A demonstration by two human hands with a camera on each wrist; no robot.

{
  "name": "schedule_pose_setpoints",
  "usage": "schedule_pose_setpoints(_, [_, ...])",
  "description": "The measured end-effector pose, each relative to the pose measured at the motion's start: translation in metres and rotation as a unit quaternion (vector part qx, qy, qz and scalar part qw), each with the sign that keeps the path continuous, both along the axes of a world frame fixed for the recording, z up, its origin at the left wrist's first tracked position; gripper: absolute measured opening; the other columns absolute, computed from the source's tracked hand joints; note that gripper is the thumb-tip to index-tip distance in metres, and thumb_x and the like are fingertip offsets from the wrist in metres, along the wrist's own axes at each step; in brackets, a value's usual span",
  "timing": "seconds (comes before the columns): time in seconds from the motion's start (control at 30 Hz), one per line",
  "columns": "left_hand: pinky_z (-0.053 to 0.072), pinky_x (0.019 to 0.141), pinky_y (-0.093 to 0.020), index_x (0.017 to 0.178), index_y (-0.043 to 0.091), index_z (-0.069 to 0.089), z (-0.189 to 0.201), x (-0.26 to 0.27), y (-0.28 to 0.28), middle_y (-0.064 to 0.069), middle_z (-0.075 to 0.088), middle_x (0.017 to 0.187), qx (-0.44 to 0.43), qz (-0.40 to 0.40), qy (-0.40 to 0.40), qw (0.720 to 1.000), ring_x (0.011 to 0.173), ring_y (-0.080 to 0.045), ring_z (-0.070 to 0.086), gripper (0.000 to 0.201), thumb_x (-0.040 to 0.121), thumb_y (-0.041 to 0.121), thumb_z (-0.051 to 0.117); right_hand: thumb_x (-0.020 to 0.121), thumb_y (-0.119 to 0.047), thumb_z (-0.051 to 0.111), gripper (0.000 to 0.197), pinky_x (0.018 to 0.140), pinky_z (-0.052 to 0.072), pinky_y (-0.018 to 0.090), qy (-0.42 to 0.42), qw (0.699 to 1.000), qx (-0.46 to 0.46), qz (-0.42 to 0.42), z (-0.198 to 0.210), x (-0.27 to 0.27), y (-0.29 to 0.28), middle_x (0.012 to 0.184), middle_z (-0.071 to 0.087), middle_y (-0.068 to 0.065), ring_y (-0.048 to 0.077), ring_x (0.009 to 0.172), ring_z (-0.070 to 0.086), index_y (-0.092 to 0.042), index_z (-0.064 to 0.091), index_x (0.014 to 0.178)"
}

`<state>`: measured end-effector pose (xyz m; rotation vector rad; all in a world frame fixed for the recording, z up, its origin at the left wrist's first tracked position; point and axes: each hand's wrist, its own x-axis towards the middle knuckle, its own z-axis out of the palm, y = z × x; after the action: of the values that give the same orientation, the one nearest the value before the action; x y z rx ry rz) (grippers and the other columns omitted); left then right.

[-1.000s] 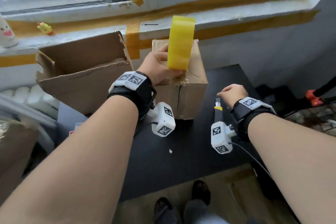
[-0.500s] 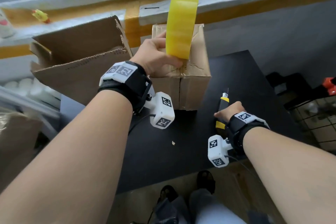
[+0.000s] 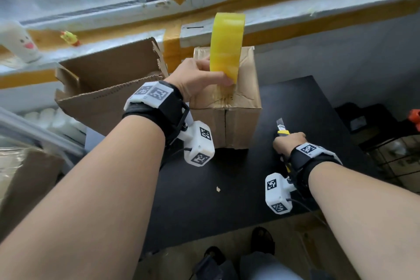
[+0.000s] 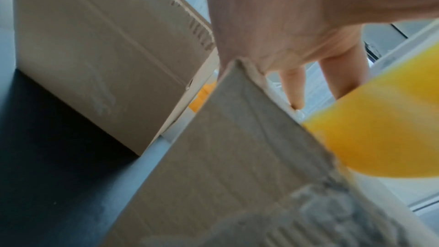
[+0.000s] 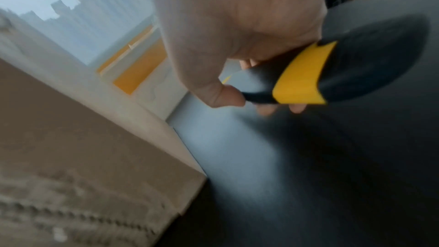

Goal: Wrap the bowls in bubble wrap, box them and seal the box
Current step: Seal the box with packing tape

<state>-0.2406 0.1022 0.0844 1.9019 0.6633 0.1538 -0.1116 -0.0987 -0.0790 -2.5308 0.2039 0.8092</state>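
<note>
A closed cardboard box (image 3: pixel 236 120) stands on the black table (image 3: pixel 227 200), clear tape running along its top seam. My left hand (image 3: pixel 200 77) holds an upright yellow tape roll (image 3: pixel 226 46) on top of the box, thumb across the roll's lower edge. The roll (image 4: pixel 380 129) and the box wall (image 4: pixel 237 176) fill the left wrist view. To the right of the box, my right hand (image 3: pixel 288 145) grips a black and yellow utility knife (image 3: pixel 281 129) just above the table, its blade out and pointing away from me. Its handle (image 5: pixel 308 78) shows in the right wrist view. No bowls are visible.
A larger open cardboard box (image 3: pixel 109 88) sits left of the closed one, against the windowsill (image 3: pixel 136 36). Small figurines (image 3: pixel 70 38) stand on the sill. A wire rack (image 3: pixel 395 154) is at the right beyond the table edge. A paper scrap (image 3: pixel 218 188) lies on the table.
My right hand closed around the utility knife on the table and picked it up. The left hand kept the tape roll on the box top.
</note>
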Motion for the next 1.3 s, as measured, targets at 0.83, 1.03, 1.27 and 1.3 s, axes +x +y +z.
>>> schedule_pose_setpoints(0.83, [0.034,0.085,-0.028,0.097,0.033,0.067,0.039,-0.009,-0.025,0.012,0.066,0.1,0.001,0.033,0.048,0.998,0.099,-0.008,0.056,0.017,0.084,0.045,0.068,0.07,-0.032,0.073,0.029,0.064,0.046,0.028,-0.148,0.839,-0.038,0.522,0.209,-0.012,0.028,0.077,0.064,0.003,0.02,0.073,0.06,-0.011,0.074,0.089])
schedule_pose_setpoints(1.03, [0.039,0.063,-0.02,0.097,0.03,0.069,0.048,-0.014,-0.03,0.013,0.067,0.085,0.002,0.035,0.033,0.999,0.081,-0.004,0.059,0.016,0.085,0.04,0.07,0.074,-0.023,0.073,0.04,0.072,0.051,0.03,-0.178,0.818,-0.018,0.546,0.216,-0.019,0.042,0.096,0.066,0.001,0.019,0.088,0.062,-0.016,0.055,0.109])
schedule_pose_setpoints(1.27, [0.041,0.064,-0.019,0.107,0.024,0.071,0.033,-0.022,-0.03,0.011,0.072,0.093,-0.033,0.068,-0.026,0.997,0.081,-0.001,0.064,0.027,0.084,0.038,0.071,0.079,-0.035,0.073,0.033,0.071,0.042,0.028,-0.209,0.814,0.022,0.541,0.204,-0.022,0.051,0.098,0.058,0.0,0.022,0.09,0.056,-0.023,0.052,0.102])
schedule_pose_setpoints(1.3, [0.041,0.065,-0.018,0.107,0.024,0.07,0.033,-0.022,-0.029,0.012,0.072,0.092,-0.04,0.071,-0.03,0.996,0.083,-0.001,0.064,0.027,0.084,0.038,0.071,0.079,-0.036,0.073,0.034,0.071,0.042,0.028,-0.211,0.815,0.022,0.539,0.203,-0.022,0.05,0.098,0.059,0.0,0.022,0.088,0.056,-0.023,0.053,0.102])
